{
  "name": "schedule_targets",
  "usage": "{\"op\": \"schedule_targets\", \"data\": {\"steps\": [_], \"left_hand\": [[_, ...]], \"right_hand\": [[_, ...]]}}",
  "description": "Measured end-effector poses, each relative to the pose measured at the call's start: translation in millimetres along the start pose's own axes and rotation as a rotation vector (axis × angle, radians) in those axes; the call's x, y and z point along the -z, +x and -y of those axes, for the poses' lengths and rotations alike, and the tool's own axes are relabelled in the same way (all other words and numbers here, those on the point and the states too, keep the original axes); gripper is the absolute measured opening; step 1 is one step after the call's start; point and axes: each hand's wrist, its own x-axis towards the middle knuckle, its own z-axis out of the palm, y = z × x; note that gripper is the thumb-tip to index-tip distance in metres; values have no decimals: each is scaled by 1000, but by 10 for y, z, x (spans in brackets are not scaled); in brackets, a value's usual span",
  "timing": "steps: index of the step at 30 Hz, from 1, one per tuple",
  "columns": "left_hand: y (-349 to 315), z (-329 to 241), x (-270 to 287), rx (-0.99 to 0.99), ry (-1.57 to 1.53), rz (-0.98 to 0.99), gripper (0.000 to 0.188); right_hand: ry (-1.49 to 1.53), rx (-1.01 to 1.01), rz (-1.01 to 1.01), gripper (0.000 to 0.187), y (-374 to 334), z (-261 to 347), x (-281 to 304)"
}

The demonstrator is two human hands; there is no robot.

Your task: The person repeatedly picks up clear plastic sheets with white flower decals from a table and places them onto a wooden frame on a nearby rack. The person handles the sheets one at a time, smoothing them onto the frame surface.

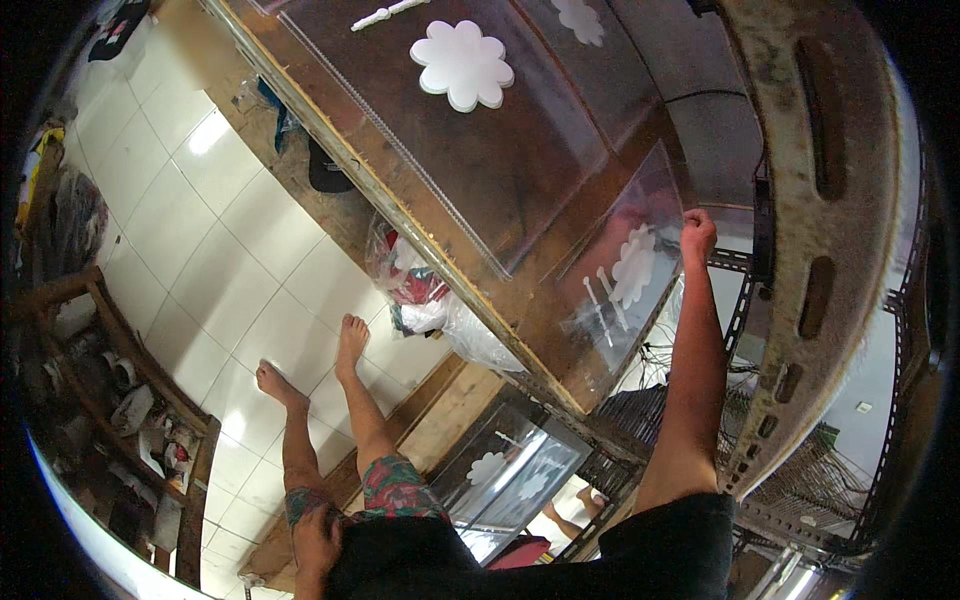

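My right hand [697,236] reaches out to the far right, fingers closed at the edge of a clear plastic sheet or bag [655,185]. A white flower-shaped plate [633,266] and white turned sticks [598,310] show in or through this plastic; which of the two I cannot tell. My left hand [318,542] lies on my thigh over patterned shorts, holding nothing, its fingers partly in shadow. On the brown worktable [440,150] rest another white flower-shaped plate [462,66] and a white turned stick [388,14].
A metal spring-like strip [400,150] runs along the table. Below its near corner, clear plastic [520,450] shows more white flower shapes. Slotted metal framing [815,200] stands close on the right. Plastic bags [430,300] sit under the table; a wooden rack [130,400] stands left.
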Motion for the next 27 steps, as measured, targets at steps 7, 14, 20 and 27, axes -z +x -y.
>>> {"op": "schedule_targets", "data": {"steps": [7, 14, 20, 27], "left_hand": [[43, -116, 15, 13, 15, -2, 33], [74, 107, -112, -21, 30, -5, 33], [84, 184, -157, -3, 14, 13, 35], [73, 103, -133, 10, 39, -27, 36]], "right_hand": [[-15, 68, -51, 16, 227, -57, -82], [-24, 100, -83, 17, 294, -44, -74], [-75, 63, -61, 17, 305, 100, -104], [-64, 57, -69, 16, 277, 136, -147]]}}
